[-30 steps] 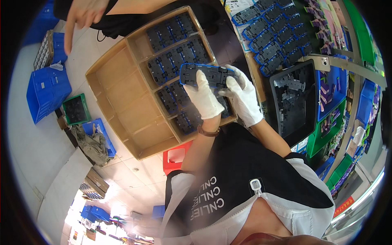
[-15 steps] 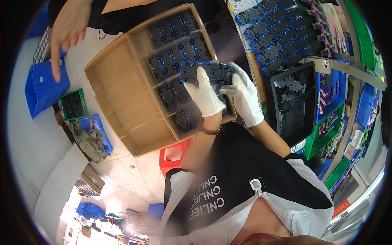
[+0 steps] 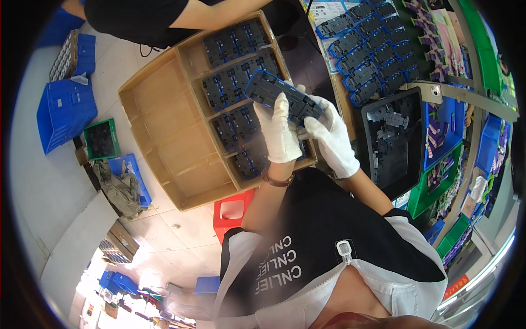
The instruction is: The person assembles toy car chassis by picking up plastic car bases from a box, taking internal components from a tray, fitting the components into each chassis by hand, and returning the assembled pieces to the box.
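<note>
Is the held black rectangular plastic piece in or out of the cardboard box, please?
Out: the white-gloved left hand and right hand hold the piece above the brown cardboard box.

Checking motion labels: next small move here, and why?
Probably turn the blue-edged black base to line up with the similar bases in the cardboard box: the left hand and right hand both hold it, and its long side slants across theirs.
</note>
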A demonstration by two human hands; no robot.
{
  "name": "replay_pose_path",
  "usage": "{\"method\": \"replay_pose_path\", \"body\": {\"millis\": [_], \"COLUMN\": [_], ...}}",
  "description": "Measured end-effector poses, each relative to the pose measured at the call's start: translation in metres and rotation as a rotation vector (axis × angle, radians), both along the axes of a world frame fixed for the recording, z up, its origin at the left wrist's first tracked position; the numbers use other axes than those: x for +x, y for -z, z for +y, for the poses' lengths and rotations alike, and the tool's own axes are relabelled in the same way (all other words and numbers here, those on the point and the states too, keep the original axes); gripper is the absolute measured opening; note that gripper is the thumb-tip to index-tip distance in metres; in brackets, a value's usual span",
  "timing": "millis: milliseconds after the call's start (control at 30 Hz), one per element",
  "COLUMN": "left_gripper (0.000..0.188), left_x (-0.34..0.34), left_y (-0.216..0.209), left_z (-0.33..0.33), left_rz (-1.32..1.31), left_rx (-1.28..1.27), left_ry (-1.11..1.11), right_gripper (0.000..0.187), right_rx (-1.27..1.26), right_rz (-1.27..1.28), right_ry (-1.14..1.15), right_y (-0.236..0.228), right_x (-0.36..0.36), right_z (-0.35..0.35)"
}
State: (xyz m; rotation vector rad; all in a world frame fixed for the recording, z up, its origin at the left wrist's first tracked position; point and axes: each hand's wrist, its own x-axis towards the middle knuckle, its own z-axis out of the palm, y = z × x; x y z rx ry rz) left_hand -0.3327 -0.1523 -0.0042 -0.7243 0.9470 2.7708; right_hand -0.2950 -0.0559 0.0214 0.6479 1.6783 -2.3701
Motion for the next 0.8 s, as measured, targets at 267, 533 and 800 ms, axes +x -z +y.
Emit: {"method": "replay_pose_path", "body": {"millis": [267, 533, 800], "left_gripper": [0.043, 0.064, 0.061], "left_x": [0.03, 0.076, 0.117], "left_y": [-0.035, -0.066, -0.058], "left_z": [-0.007, 0.004, 0.006], "left_rz": [0.101, 0.214, 0.233], "left_rx": [-0.166, -0.353, -0.391], "left_ry": [0.112, 0.29, 0.29], "right_gripper": [0.038, 0.033, 0.03], "right_rx": [0.777, 0.352, 0.309], "right_rz": [0.382, 0.114, 0.295], "right_ry": [-0.065, -0.211, -0.185], "right_y": [-0.049, -0.08, -0.081], "right_x": [0.004, 0.002, 0.047], "right_z": [0.01, 0.008, 0.01]}}
